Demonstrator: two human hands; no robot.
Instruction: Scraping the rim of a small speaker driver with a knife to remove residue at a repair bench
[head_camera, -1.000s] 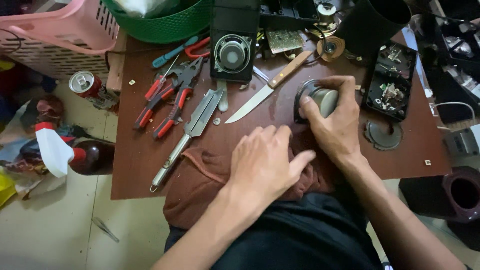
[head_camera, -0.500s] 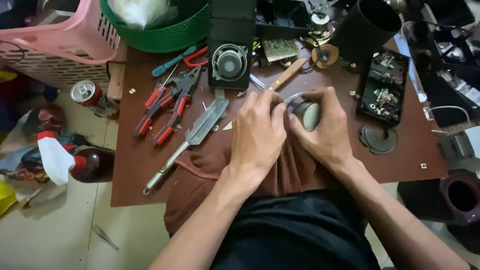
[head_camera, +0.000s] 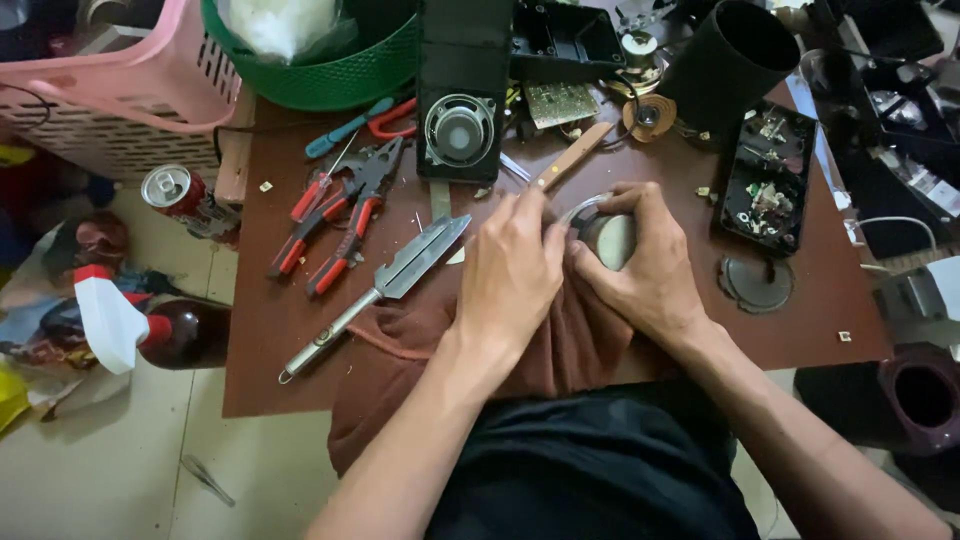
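Observation:
My right hand (head_camera: 650, 270) grips a round grey speaker part (head_camera: 607, 238) near the front middle of a brown table (head_camera: 290, 330). My left hand (head_camera: 510, 270) presses a reddish-brown cloth (head_camera: 580, 340) against the left side of that part, fingers bent over the cloth. The cloth hangs off the table's front edge onto my lap. The blade of a wooden-handled knife (head_camera: 573, 155) is hidden behind my left hand.
Red-handled pliers (head_camera: 345, 225), a blue screwdriver (head_camera: 345, 128) and a metal blade tool (head_camera: 380, 290) lie at left. A black speaker box (head_camera: 460, 100), circuit board (head_camera: 560, 100), black tube (head_camera: 725, 60) and tray of parts (head_camera: 765, 185) stand behind. Baskets at far left; bottle and can on the floor.
My left hand has moved up from the flat cloth to the speaker part, bringing the cloth against it. My right hand keeps its hold on the part.

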